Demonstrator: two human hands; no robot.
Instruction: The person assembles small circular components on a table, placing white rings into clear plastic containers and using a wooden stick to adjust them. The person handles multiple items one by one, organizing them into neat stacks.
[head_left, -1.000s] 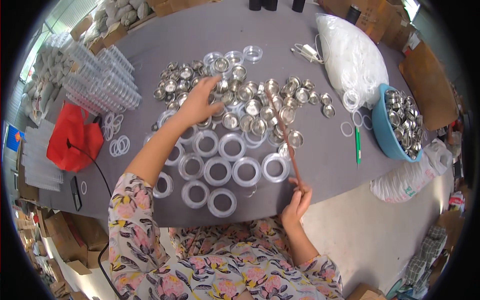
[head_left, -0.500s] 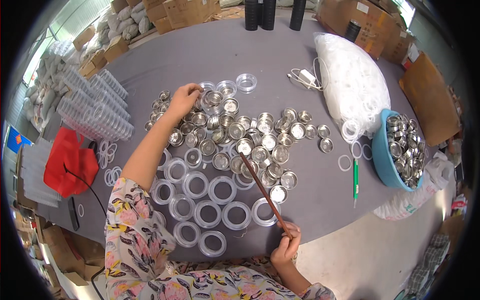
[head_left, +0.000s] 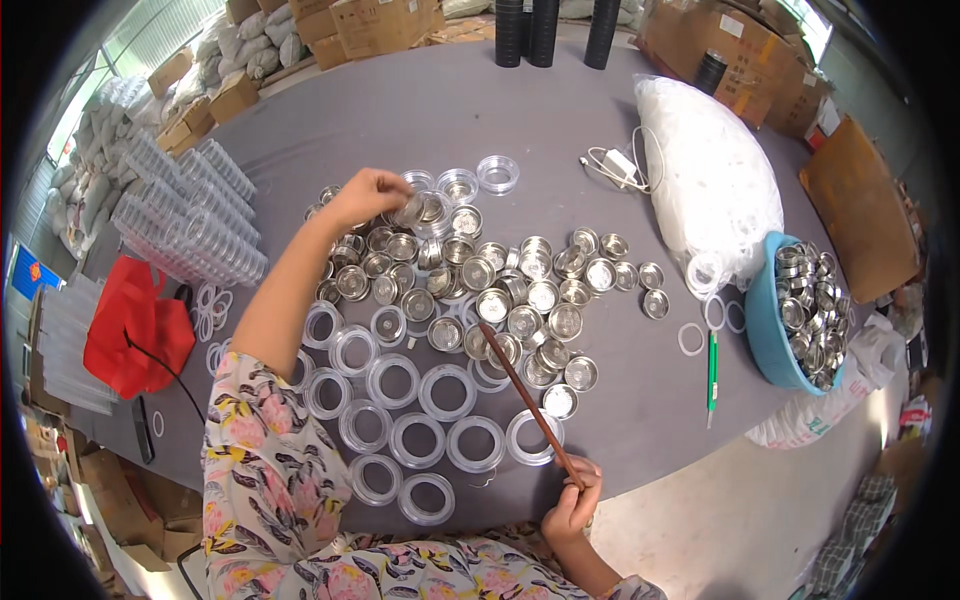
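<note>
My left hand (head_left: 368,194) reaches over the far left of a heap of small round metal cups (head_left: 478,271). Its fingers are closed on a clear piece, perhaps a plastic ring (head_left: 407,211), partly hidden by the fingertips. Beside it, a metal cup sits in a clear round plastic piece (head_left: 433,212). At the table's near edge, my right hand (head_left: 574,500) grips a thin brown stick (head_left: 530,402), whose far tip points into the near side of the heap. Several clear plastic rings (head_left: 417,440) lie flat between my arms.
Stacked clear plastic pieces (head_left: 190,215) and a red cloth-like bag (head_left: 135,328) stand left. Right are a bag of white rings (head_left: 710,170), a blue basin (head_left: 768,335) of metal cups, a green-handled knife (head_left: 712,372) and a white charger (head_left: 620,166). Black stacks (head_left: 543,35) stand far back.
My left hand has shifted slightly right, and the clear piece in its fingers now shows more. The right hand and stick stay nearly as before; the whole view has shifted a little.
</note>
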